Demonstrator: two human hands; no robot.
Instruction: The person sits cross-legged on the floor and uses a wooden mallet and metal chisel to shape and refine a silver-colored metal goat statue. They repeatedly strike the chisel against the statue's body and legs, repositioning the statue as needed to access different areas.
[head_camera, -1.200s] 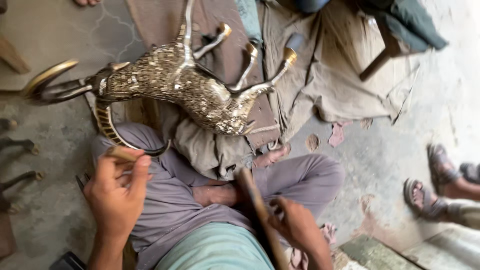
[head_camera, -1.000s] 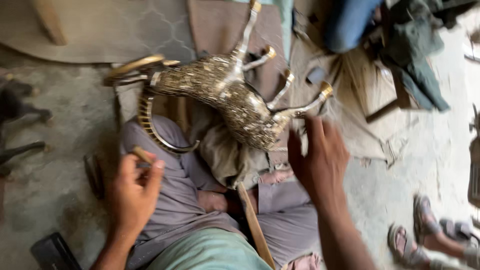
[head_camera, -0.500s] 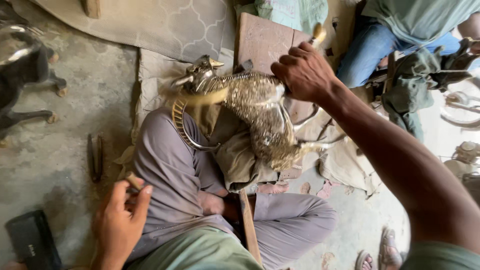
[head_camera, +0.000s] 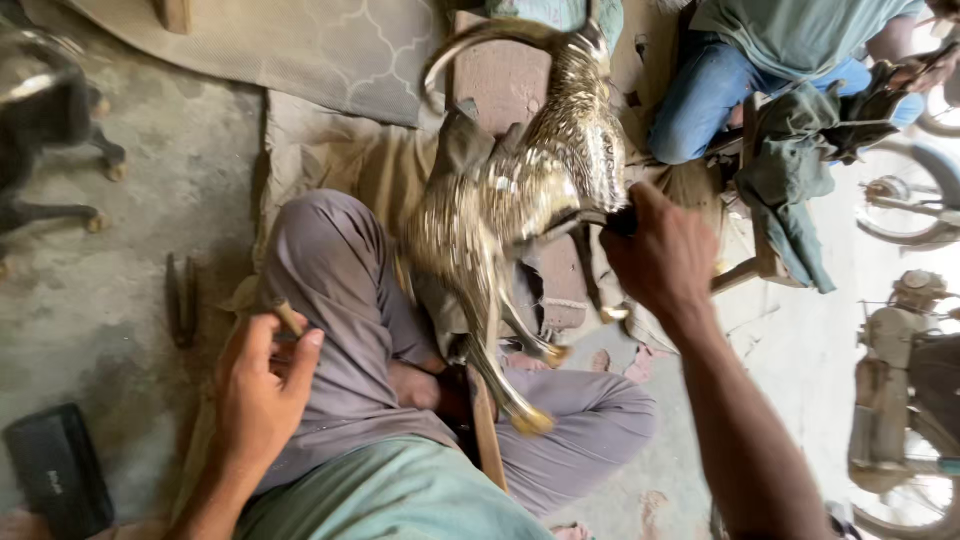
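Observation:
A shiny brass animal figure (head_camera: 520, 190) with long curved horns and gold-tipped legs hangs tilted over my crossed legs (head_camera: 340, 300). My right hand (head_camera: 665, 250) is closed around one of its legs and holds it up. My left hand (head_camera: 262, 385) is low at the left, pinching a small wooden-handled tool (head_camera: 290, 318). A wooden hammer handle (head_camera: 485, 430) lies between my legs.
A folded cloth (head_camera: 330, 160) and a wooden block (head_camera: 505, 85) lie under the figure. Another person in blue trousers (head_camera: 720, 80) sits at the top right. A dark animal figure (head_camera: 50, 130) stands at left, a black box (head_camera: 60, 470) at bottom left, metal parts (head_camera: 905, 360) at right.
My right hand left the hammer handle, reached over and took a leg of the brass figure, then swung the figure round and lifted it. The left hand stayed low with its tool.

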